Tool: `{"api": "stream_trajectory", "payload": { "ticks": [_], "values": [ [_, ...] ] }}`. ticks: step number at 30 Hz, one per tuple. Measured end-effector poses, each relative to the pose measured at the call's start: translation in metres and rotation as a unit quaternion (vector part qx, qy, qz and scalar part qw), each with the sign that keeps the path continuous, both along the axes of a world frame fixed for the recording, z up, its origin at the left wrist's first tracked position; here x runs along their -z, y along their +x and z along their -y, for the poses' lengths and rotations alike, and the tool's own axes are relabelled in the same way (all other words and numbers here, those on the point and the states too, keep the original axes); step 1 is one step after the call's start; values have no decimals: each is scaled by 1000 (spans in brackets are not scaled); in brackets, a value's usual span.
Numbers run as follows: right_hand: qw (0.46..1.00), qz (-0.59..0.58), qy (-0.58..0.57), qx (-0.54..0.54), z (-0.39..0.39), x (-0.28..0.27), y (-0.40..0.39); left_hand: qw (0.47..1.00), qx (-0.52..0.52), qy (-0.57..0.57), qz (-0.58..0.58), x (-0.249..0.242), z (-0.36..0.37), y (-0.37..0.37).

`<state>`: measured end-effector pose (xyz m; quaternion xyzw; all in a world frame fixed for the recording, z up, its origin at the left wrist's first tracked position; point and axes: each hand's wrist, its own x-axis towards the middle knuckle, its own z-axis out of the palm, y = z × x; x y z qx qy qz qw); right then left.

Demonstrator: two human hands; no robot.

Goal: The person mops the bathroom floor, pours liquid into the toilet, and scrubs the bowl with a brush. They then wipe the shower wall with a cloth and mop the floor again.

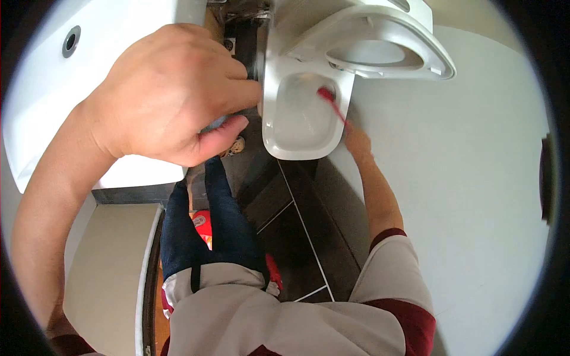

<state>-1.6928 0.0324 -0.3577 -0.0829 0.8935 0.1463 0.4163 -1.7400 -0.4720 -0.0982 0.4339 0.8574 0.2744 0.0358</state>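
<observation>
My right hand (358,142) is closed on the thin red handle of a toilet brush (326,94). The brush head is inside the white toilet bowl (285,149), toward its right wall. Close to the camera, my left hand (178,98) is raised with its back turned up, covering part of the washbasin. Its fingers are curled, with the thumb below them; a small bluish patch shows in the gap, and I cannot tell whether the hand holds anything.
The toilet seat and lid (442,62) stand raised behind the bowl. A white washbasin (35,113) with a drain hole fills the upper left. Dark floor tiles (303,219) lie below, a pale wall (463,178) rises on the right, and a beige panel (113,249) is at lower left.
</observation>
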Motion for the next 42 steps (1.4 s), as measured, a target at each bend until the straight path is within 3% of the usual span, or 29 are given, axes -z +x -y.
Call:
{"api": "stream_trajectory", "payload": {
  "ticks": [1, 3, 5, 8, 11, 12, 14, 15, 16, 18, 19, 21, 23, 25, 28, 29, 31, 34, 35, 36, 38, 39, 40, 41, 42],
  "values": [
    [993, 57, -17, -102, -13, 9, 9, 1000, -3, 9, -7, 1, 1, 1],
    [982, 117, -12, -149, -14, 12, 4, 1000, -3, 27, -14, 2, 4, 1],
    [993, 112, 25, -41, 2, -9, -27, 999, -1, 52, -18, 6, 3, 1],
    [995, -85, -37, -35, -30, 14, -5, 998, -10, 54, -22, 6, 4, 2],
    [969, 173, 52, -168, -29, 5, -13, 999, 0, 21, -37, -6, -3, -1],
    [990, 133, 27, -41, -26, -6, -30, 1000, -4, 5, -26, -7, -3, 1],
    [998, 36, 31, -42, -43, 11, -6, 1000, 0, -21, -7, -10, -4, -2],
    [998, 15, 24, -49, -36, 16, -17, 975, 91, -134, 152, -22, -3, -28],
    [998, -6, 17, -55, -29, 22, -28, 903, 179, -240, 309, -39, -6, -64],
    [997, 66, 14, -42, -10, -10, -19, 835, 222, -315, 393, -45, -16, -70],
    [994, 99, 10, -44, -2, -15, -18, 883, 157, -299, 325, -49, -14, -47],
    [998, 59, -31, 7, 3, -16, 4, 964, 63, -200, 166, -37, -8, -21],
    [997, 55, -58, 21, -3, -1, 17, 1000, 3, -28, -11, -12, -4, 2],
    [991, 109, -70, 9, -24, 32, 47, 1000, 9, -19, -12, -11, -2, -1],
    [997, 27, -67, -4, -46, 73, 95, 1000, -1, -26, 0, -14, -6, 3],
    [979, 87, -167, 78, -40, 106, 121, 999, -4, -39, 1, -16, -6, 3],
    [962, 114, -238, 77, -36, 94, 112, 998, 3, -63, 1, -17, -6, 5],
    [949, 36, -106, 295, -10, 65, 119, 998, 6, -60, 2, -17, -7, 2],
    [963, 41, -157, 218, 1, 89, 147, 999, -1, -50, -1, -11, -4, 5],
    [921, 101, -219, 307, 4, 88, 154, 999, -6, -39, 2, -10, -4, 6],
    [901, 117, -233, 346, 7, 87, 161, 997, -4, -69, 17, -11, 1, 8],
    [932, 66, -185, 305, -15, 102, 174, 996, 0, -84, 23, -15, -1, 7],
    [957, 7, -131, 258, -7, 79, 156, 997, -2, -76, 22, -16, -1, 6],
    [901, 84, -197, 377, 20, 57, 166, 998, -5, -67, 22, -14, 0, 7],
    [874, 153, -168, 430, 57, 5, 145, 998, -1, -58, 29, -12, 0, 9]
  ]
}}
